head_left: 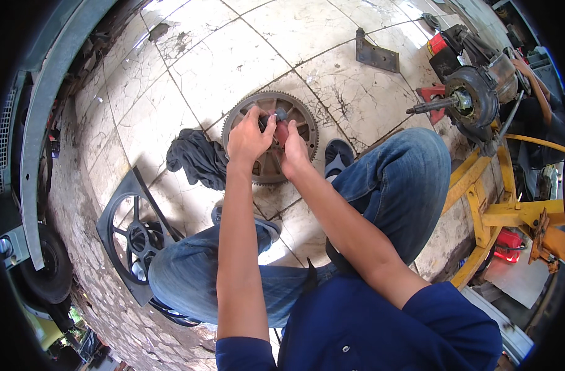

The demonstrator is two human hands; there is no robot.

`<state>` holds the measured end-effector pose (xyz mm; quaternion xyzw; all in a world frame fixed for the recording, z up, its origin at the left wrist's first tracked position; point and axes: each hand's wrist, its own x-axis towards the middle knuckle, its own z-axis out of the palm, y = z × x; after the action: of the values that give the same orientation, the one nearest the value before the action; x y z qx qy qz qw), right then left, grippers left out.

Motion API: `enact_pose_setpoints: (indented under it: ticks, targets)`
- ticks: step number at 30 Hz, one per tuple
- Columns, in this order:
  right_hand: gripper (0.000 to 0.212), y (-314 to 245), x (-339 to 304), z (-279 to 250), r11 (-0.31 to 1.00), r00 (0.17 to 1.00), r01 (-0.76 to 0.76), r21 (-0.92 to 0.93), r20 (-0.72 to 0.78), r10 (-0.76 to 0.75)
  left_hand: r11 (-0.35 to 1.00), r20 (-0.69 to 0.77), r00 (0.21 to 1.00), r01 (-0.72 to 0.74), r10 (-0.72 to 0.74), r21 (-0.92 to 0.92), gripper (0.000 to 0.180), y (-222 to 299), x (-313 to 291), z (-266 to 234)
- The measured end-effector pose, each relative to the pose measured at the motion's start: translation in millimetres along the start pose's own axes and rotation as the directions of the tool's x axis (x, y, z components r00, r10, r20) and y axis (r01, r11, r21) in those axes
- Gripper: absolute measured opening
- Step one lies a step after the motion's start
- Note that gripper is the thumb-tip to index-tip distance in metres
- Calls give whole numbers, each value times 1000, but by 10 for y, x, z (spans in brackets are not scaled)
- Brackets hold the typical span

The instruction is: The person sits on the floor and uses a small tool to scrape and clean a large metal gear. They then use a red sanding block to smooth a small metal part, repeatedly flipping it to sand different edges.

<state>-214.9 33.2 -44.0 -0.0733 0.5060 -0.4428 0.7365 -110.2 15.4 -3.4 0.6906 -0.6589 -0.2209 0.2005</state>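
A large round toothed gear wheel with several spokes lies flat on the tiled floor between my feet. Over its centre my left hand is closed, fingers bent and thumb tip near a small dark part; what it grips is partly hidden. My right hand is wrapped round a reddish piece, whose kind I cannot make out. A rounded grey-blue part shows just beyond the fingers. Beside the wheel, to the left, a crumpled black cloth touches or nearly touches its rim.
A black fan shroud leans by my left knee. An L-shaped metal bracket lies at the far right. Right of me are a hub assembly with a shaft, a yellow metal frame and another person's arm. A vehicle stands left.
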Motion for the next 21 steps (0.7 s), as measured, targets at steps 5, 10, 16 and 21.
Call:
enact_pose_setpoints:
  ticks: [5,10,16,21]
  targets:
    - [47,-42,31,28,990,994,-106,96,11,106,999,-37,999,-34,36,37,33,-56,-24,88]
    - [47,36,-26,30,993,997,-58,106,-51,63,996,9,997,75,-75,38,32,30,-5,49]
    - [49,76,63,4,987,990,-40,153,-131,61,998,-8,999,49,-48,48,33,12,58,85]
    - [48,48,162,-74,981,992,-47,187,-103,67,998,-86,996,-1,7,70,30,38,77,141]
